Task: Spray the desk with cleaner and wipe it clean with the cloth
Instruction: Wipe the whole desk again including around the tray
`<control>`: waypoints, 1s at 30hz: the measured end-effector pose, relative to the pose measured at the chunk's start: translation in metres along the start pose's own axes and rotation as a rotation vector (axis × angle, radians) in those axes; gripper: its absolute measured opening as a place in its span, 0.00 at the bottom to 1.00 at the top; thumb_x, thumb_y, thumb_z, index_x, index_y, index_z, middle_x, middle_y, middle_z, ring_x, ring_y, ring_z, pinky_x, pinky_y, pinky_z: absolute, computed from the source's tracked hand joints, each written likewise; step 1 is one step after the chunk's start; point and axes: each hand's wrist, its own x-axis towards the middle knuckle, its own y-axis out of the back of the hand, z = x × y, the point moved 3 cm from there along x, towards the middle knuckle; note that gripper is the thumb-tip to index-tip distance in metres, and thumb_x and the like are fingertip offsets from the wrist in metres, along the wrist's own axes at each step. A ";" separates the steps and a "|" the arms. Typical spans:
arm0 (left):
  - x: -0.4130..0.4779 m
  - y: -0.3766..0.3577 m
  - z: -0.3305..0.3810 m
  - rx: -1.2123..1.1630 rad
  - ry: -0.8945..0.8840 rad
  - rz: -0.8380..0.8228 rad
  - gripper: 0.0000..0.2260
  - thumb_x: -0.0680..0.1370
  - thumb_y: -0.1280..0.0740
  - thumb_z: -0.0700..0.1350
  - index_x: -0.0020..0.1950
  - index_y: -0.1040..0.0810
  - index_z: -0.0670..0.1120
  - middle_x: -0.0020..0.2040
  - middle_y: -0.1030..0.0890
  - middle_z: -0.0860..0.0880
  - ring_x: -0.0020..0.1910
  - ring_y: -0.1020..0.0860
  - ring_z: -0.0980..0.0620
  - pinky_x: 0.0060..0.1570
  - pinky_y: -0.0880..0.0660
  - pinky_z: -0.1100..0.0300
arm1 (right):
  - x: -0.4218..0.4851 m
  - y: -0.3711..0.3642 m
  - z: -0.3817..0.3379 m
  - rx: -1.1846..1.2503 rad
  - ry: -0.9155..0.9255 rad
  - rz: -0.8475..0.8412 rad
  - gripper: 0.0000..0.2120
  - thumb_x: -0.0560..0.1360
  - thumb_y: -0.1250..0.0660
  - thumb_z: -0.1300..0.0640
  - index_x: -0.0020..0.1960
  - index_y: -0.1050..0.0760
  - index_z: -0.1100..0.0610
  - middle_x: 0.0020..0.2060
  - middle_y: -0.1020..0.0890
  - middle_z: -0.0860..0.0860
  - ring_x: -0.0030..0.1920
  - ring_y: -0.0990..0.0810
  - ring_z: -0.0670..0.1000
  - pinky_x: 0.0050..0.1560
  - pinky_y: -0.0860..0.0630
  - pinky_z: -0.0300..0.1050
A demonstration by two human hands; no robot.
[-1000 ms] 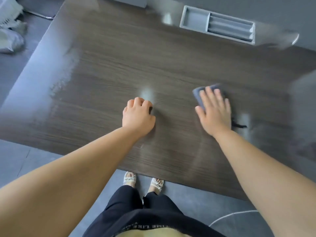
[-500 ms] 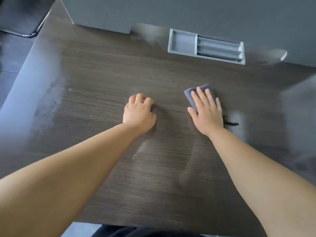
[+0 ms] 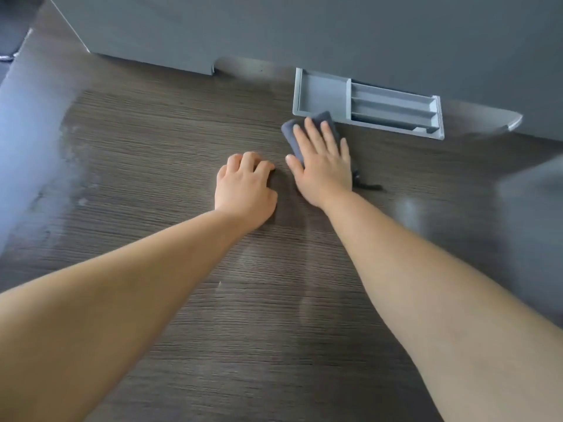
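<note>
Hands on the dark wood-grain desk [image 3: 137,184], cloth [image 3: 292,136] under the right one.
Right hand [image 3: 324,166] lies flat, fingers straight, pressing the grey cloth just before the compartment tray [image 3: 320,95] by the back panel [image 3: 304,32]; the palm hides most of the cloth. Left hand [image 3: 245,187] rests beside it, fingers curled under, nothing visible inside. Desk surface runs wide to the left edge.

Dark desk [image 3: 152,178] bears cloth [image 3: 291,137]; grey tray [image 3: 320,95], perhaps inset.

A grey compartment tray [image 3: 323,95] lies just beside the grey back panel [image 3: 304,32].
</note>
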 end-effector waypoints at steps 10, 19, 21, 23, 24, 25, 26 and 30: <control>0.064 -0.010 0.017 0.105 -0.072 -0.136 0.29 0.79 0.47 0.52 0.77 0.52 0.49 0.78 0.52 0.50 0.76 0.56 0.43 0.74 0.58 0.49 | -0.002 0.001 0.038 -0.045 -0.229 0.001 0.28 0.81 0.58 0.42 0.78 0.59 0.49 0.77 0.58 0.47 0.76 0.62 0.51 0.74 0.61 0.57; 0.090 -0.014 0.020 0.234 -0.100 0.001 0.26 0.79 0.53 0.55 0.77 0.52 0.52 0.77 0.50 0.53 0.73 0.48 0.42 0.68 0.47 0.44 | 0.079 0.015 0.020 -0.018 -0.120 -0.043 0.26 0.82 0.58 0.42 0.78 0.54 0.49 0.78 0.53 0.48 0.77 0.58 0.51 0.74 0.62 0.58; 0.090 -0.019 0.019 0.207 -0.086 0.000 0.26 0.79 0.54 0.56 0.77 0.52 0.53 0.78 0.51 0.54 0.74 0.51 0.42 0.71 0.53 0.41 | 0.074 0.017 0.022 -0.016 -0.106 -0.053 0.26 0.82 0.59 0.42 0.78 0.55 0.49 0.78 0.54 0.47 0.77 0.58 0.50 0.74 0.62 0.57; 0.090 -0.022 0.017 0.177 -0.077 0.012 0.26 0.79 0.55 0.56 0.77 0.52 0.53 0.78 0.52 0.54 0.74 0.52 0.42 0.71 0.57 0.39 | 0.070 0.016 0.024 -0.009 -0.088 -0.077 0.26 0.82 0.59 0.43 0.78 0.55 0.48 0.78 0.54 0.47 0.77 0.58 0.50 0.74 0.61 0.57; 0.090 -0.022 0.018 0.173 -0.082 0.018 0.26 0.79 0.55 0.56 0.77 0.52 0.53 0.78 0.51 0.54 0.74 0.52 0.42 0.71 0.57 0.39 | 0.069 0.016 0.025 -0.010 -0.082 -0.082 0.26 0.82 0.59 0.43 0.78 0.54 0.48 0.78 0.54 0.47 0.77 0.58 0.50 0.74 0.61 0.57; 0.090 -0.022 0.018 0.172 -0.085 0.020 0.26 0.79 0.55 0.56 0.77 0.52 0.53 0.78 0.51 0.54 0.74 0.52 0.42 0.71 0.57 0.40 | 0.071 0.017 0.026 -0.017 -0.077 -0.084 0.26 0.82 0.59 0.43 0.78 0.54 0.48 0.78 0.54 0.47 0.77 0.58 0.50 0.74 0.61 0.57; 0.090 -0.022 0.018 0.171 -0.082 0.021 0.26 0.79 0.55 0.57 0.77 0.52 0.53 0.78 0.51 0.54 0.74 0.52 0.43 0.71 0.58 0.40 | 0.076 0.016 0.024 -0.028 -0.073 -0.087 0.26 0.82 0.59 0.43 0.78 0.54 0.48 0.78 0.54 0.47 0.77 0.58 0.51 0.74 0.60 0.57; 0.091 -0.023 0.016 0.174 -0.072 0.026 0.26 0.79 0.55 0.57 0.77 0.52 0.54 0.77 0.50 0.55 0.74 0.50 0.43 0.71 0.57 0.40 | 0.104 0.019 0.021 -0.006 -0.111 -0.097 0.26 0.81 0.58 0.42 0.78 0.55 0.48 0.78 0.54 0.47 0.77 0.58 0.51 0.75 0.59 0.56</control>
